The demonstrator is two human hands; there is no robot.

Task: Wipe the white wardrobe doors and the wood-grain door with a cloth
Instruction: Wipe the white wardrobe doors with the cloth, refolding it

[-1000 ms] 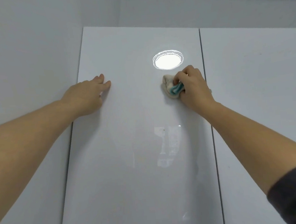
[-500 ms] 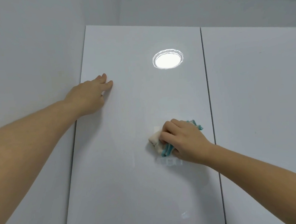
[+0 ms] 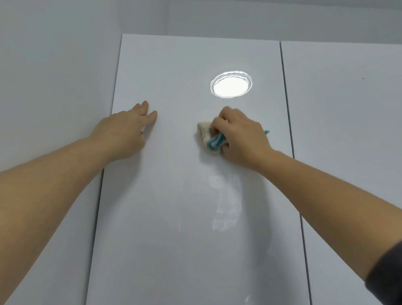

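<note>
A glossy white wardrobe door [image 3: 176, 225] fills the middle of the head view, with a second white door [image 3: 362, 164] to its right across a thin dark gap. My right hand [image 3: 241, 135] grips a bunched cream cloth with teal stripes [image 3: 208, 140] and presses it against the upper part of the middle door, just below a bright round light reflection [image 3: 231, 85]. My left hand [image 3: 124, 131] lies flat against the same door near its upper left edge, fingers straight. No wood-grain door is in view.
A plain white side wall [image 3: 36, 92] runs along the left of the wardrobe. Above the door tops a white wall and ceiling strip [image 3: 280, 11] recede. Faint window reflections show on the middle door below the cloth.
My right hand has carried the cloth back up the door from lower down, ending under the light reflection. The left hand has stayed pressed in place.
</note>
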